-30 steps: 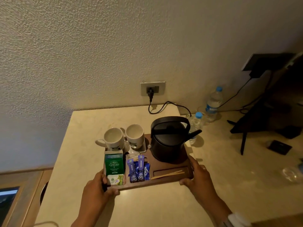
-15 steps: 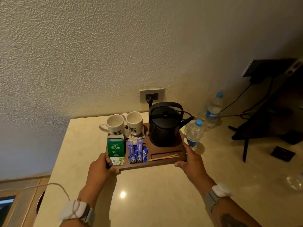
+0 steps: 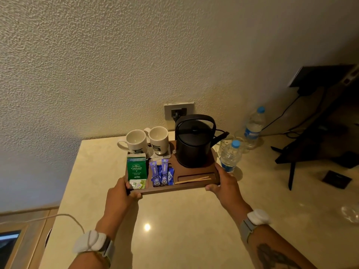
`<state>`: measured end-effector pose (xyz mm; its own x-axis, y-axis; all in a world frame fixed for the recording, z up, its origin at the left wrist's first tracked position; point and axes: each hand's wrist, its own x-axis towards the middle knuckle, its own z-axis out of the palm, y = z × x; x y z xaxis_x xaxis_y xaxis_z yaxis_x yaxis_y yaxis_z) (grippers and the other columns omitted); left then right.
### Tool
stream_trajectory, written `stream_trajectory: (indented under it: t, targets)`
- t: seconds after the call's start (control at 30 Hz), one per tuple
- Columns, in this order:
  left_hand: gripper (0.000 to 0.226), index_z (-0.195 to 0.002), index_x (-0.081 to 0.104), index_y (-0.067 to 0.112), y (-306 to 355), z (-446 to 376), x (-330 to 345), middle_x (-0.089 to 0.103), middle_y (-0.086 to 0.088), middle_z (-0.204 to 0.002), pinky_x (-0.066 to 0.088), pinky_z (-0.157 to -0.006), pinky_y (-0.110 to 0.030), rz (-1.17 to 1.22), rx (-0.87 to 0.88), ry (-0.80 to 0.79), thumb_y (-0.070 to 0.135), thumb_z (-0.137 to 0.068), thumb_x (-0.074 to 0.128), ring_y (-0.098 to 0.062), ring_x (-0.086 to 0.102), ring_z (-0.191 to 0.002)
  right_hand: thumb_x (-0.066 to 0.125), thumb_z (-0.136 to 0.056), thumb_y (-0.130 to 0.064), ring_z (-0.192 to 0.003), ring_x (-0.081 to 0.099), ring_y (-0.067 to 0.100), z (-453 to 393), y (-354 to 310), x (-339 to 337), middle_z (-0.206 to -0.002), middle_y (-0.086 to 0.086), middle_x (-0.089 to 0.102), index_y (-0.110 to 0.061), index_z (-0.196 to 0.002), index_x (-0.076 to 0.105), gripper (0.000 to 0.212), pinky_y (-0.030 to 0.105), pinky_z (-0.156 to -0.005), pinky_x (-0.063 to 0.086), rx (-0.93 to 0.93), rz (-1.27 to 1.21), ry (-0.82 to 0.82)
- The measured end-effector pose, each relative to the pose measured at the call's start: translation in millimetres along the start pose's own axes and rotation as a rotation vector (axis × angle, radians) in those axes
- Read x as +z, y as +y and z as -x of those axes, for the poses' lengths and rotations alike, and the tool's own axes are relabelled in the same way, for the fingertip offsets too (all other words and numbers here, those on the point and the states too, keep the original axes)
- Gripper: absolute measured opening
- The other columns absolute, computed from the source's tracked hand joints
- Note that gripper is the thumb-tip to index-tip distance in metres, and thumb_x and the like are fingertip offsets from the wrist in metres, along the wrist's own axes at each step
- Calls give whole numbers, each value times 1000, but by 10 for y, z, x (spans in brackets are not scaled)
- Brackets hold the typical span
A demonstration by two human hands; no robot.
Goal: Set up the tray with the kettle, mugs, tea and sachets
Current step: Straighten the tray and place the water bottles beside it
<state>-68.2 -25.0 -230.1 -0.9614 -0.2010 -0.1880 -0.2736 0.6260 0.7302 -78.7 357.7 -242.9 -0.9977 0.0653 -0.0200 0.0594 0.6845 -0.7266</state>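
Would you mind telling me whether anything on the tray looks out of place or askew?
Nothing is spilled or toppled. One oddity: the nearer water bottle stands right against the tray, beside the right hand, so it could get knocked.

Head view, forward-down, over counter (image 3: 174, 220)

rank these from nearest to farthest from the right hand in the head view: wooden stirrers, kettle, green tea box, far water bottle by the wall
From the right hand:
1. wooden stirrers, in the tray's front slot, just left of it.
2. kettle, on the tray behind it.
3. green tea box, at the tray's left end.
4. far water bottle, back by the wall.
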Motion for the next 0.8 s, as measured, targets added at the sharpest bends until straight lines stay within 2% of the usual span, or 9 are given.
stream_trajectory:
  t: [0.1,0.23,0.3,0.37,0.4,0.47,0.57,0.7,0.8]
  targets:
    - [45,-89,50,26,-10,-5,17,68,18,-87,43,-58,-19,-17,11,-2,18,-76,93,0,63,-78,92,-72,-23,-112,57,1,-33,5,-20,-123,-19,60,-34,-156,41,99,14,-95,44,7,-9,-26]
    - [42,-89,51,27,98,33,1,69,14,-91,47,-59,-21,-37,-7,9,14,-79,89,-17,70,-87,90,-75,-17,-105,55,-23,-22,-11,-79,-117,-33,58,-52,-147,40,95,-4,-85,38,-41,-29,-40]
    - [39,-94,55,19,204,121,47,70,-4,-111,56,-76,-42,-180,-54,76,17,-78,90,-36,66,-105,88,-78,-15,-110,57,-18,14,-12,-79,-123,-27,62,-47,-145,45,86,0,-90,42,-22,-51,-38]
    - [43,-102,58,15,362,299,255,53,-16,-139,49,-95,-61,-333,-109,234,22,-76,91,-46,51,-123,87,-83,-15,-118,60,-1,99,98,-124,-136,-13,63,-33,-151,49,81,17,-98,50,30,-88,-20]
    - [44,-103,57,16,462,437,361,47,-15,-142,45,-97,-64,-314,-92,309,20,-74,90,-46,46,-125,86,-85,-16,-118,62,5,167,157,-134,-138,-11,62,-32,-153,48,79,22,-96,53,62,-101,-10]
    - [45,-102,54,22,705,714,664,44,-7,-134,45,-93,-57,-188,106,323,14,-73,88,-34,46,-120,83,-89,-20,-117,64,7,326,293,-208,-139,-12,60,-36,-152,48,73,25,-94,56,112,-117,-7]
    - [59,-113,42,49,1058,1021,1059,44,18,-120,54,-90,-28,-30,432,1,16,-83,80,-1,51,-109,78,-93,-20,-123,64,8,472,349,-297,-138,-16,64,-46,-139,58,56,36,-103,57,162,-274,-45]
    - [69,-134,30,66,1715,925,1495,39,38,-131,49,-91,-8,72,543,-249,31,-88,68,10,51,-121,72,-95,-16,-104,71,-1,291,325,-610,-108,-25,76,-49,-106,74,35,32,-95,60,200,-399,146]
    - [79,-152,27,50,2214,651,1877,36,28,-147,46,-104,-13,194,464,-265,28,-92,73,6,49,-127,71,-94,-18,-98,71,-1,-157,333,-1063,-102,-22,77,-46,-103,74,30,31,-90,59,193,-513,437]
